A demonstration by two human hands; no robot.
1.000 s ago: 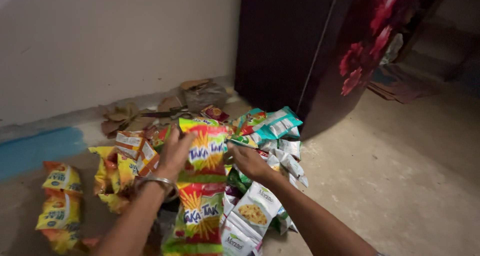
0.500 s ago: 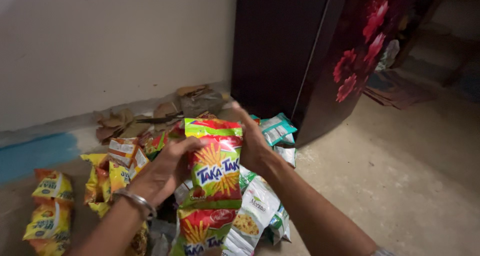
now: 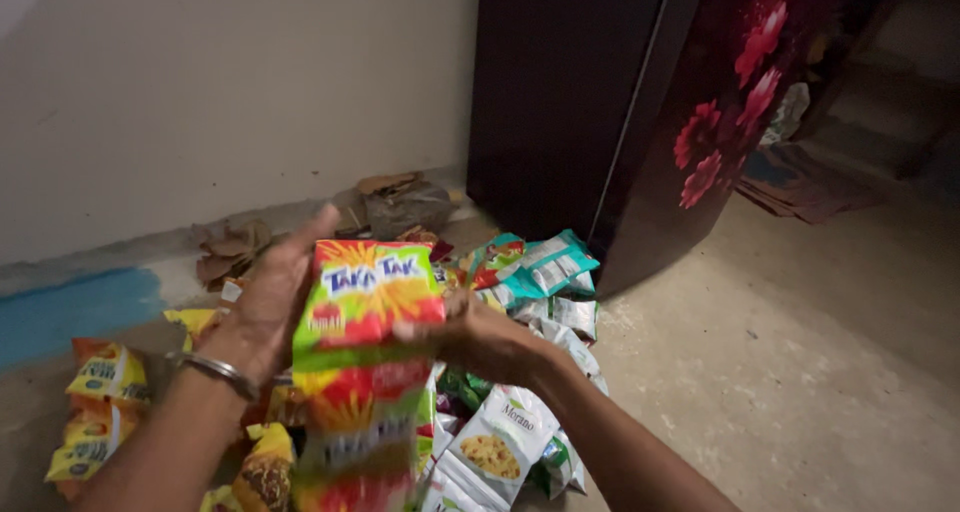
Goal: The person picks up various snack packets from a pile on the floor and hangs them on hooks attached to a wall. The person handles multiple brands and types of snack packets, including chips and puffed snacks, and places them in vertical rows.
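We hold a strip of snack packets point(image 3: 365, 372) up between both hands — the left hand point(image 3: 270, 307) cups the top packet's left edge from behind with its fingers spread flat against it, while the right hand point(image 3: 470, 337) pinches the right edge, thumb across the front. Held this way, by its top packet, the strip hangs straight down, the lower packets dangling below the grip and above the heap, which looks meant to keep the joined packets from folding. A metal bangle point(image 3: 215, 369) sits on the left wrist. Beneath the hands, on the floor point(image 3: 800, 372), lies a pile of packets point(image 3: 530, 272) — teal and white ones toward the dark cabinet point(image 3: 560, 102), yellow packets point(image 3: 100, 402) along the floor's left edge near the wall point(image 3: 200, 92).
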